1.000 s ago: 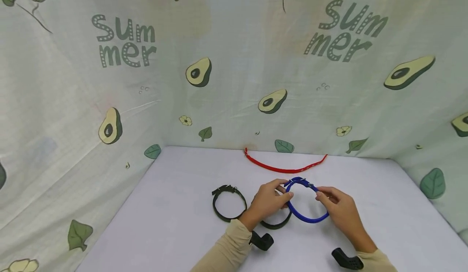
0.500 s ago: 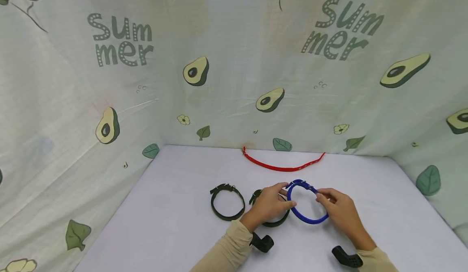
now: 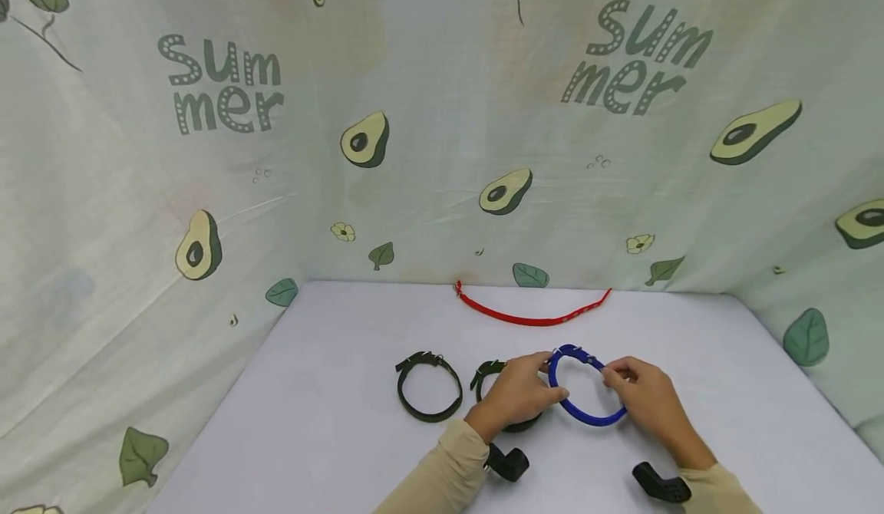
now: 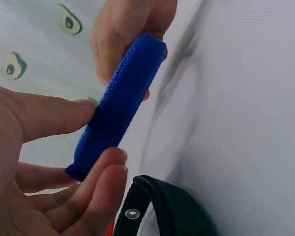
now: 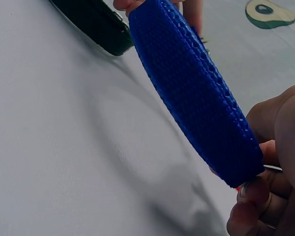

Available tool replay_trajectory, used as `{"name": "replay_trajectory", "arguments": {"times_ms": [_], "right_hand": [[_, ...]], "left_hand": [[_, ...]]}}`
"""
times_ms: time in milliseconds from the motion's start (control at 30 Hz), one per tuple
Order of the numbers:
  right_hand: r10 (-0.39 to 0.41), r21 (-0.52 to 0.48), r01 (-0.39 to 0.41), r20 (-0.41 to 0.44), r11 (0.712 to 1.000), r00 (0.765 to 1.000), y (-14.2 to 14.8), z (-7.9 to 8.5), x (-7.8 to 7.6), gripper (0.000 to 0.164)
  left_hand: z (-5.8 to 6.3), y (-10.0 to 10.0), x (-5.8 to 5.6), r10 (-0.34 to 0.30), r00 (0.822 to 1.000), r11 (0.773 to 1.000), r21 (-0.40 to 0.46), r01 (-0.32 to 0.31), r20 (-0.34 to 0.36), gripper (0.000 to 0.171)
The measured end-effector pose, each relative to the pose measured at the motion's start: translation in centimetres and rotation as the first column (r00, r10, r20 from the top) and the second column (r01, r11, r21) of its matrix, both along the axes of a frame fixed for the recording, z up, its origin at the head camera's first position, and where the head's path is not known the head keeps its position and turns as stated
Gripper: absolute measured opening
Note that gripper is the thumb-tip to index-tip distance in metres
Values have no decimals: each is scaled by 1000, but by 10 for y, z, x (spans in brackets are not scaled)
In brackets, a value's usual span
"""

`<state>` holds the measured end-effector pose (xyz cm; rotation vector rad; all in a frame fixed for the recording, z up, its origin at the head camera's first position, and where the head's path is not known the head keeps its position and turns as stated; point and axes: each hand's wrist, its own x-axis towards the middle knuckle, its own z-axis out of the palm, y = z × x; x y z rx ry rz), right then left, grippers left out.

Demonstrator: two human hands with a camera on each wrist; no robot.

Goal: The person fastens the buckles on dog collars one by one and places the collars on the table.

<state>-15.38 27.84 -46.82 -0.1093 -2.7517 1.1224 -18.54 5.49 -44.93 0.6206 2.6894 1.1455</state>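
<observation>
The blue woven collar ring [image 5: 196, 93] — seemingly buckled, not yet set down — is raised above the white counter [image 3: 331, 422], in the pinching grip of left hand [image 3: 519, 393] and right hand [image 3: 649, 397]. A dark-green strap loop [image 3: 430, 418] and matching loop [image 3: 490, 367] lie nearby; the thin red strap [image 3: 528, 321] lies unlooped.

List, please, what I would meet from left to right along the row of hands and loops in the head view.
Fully visible dark loop, left hand, blue loop, right hand. Half-hidden dark loop omitted: it overlaps the left hand.
</observation>
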Motion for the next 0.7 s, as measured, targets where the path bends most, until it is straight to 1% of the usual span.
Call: {"name": "replay_trajectory", "arguments": {"times_ms": [67, 167, 267, 467, 600, 700], "right_hand": [[5, 16, -5, 7, 1000, 1000, 3, 0, 0, 23], [5, 58, -4, -5, 998, 1000, 7, 1, -1, 20], [9, 99, -9, -7, 995, 1000, 12, 0, -2, 19], [27, 135, -32, 45, 990, 999, 18, -6, -3, 19], [51, 142, -58, 47, 988, 998, 18, -9, -7, 17], [59, 154, -66, 47, 986, 997, 19, -9, -8, 15]], "left_hand": [[1, 3, 0, -1, 1000, 999, -49, 2, 4, 65], [3, 7, -2, -8, 1000, 993, -119, 11, 23, 67], [3, 10, -3, -16, 999, 988, -154, 22, 41, 67], [-2, 14, -7, -25, 999, 983, -184, 30, 31, 64], [-3, 13, -9, -25, 999, 982, -184, 30, 28, 60], [-3, 13, -10, -32, 999, 986, -162, 38, 37, 57]]}}
